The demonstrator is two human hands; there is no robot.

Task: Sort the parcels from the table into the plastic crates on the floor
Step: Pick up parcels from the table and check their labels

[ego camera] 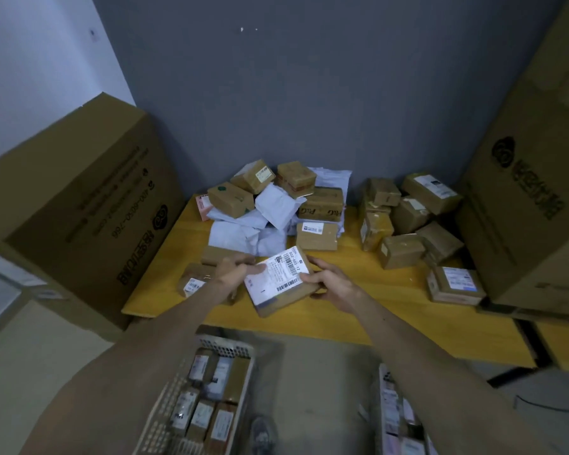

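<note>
Gripping a labelled parcel (278,280) at frame centre, above the table (368,310), left hand (235,272) and right hand (330,282) pinch its ends; misreading the label could land it in the wrong crate (240,351).

parcels (276,201) piled on table (358,310), two crates (207,399) on floor before it

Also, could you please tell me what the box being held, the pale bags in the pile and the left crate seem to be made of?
The box looks like matte brown cardboard, with a printed paper label on top. The bags seem thin plastic film: pale, smooth and crumpled. The crate is probably rigid moulded plastic, judging by its perforated lattice wall.
</note>
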